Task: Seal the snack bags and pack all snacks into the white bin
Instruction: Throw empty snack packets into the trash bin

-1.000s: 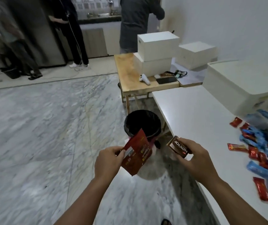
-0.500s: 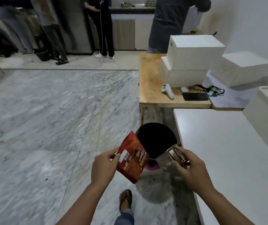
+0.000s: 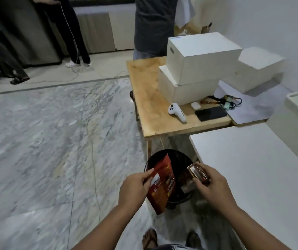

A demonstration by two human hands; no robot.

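Marble floor, black waste bin [image 3: 171, 159] beside white table [image 3: 252, 168]. Left hand [image 3: 133, 190] pinches red snack pouch [image 3: 160, 186] by its side edge; right hand [image 3: 211, 184] is closed on brown snack packet [image 3: 198, 173], both over the waste bin. Judged: light, crinkly, slippery film; best gripped along the flat top seam.

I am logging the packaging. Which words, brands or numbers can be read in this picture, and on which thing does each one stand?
"NEXTAR": on the brown pack in the right hand, seen upside down; the last letters are unsure.
Red bag in the left hand: yellow print and a white label, too blurred to read.
White box: small side label, too small to read.
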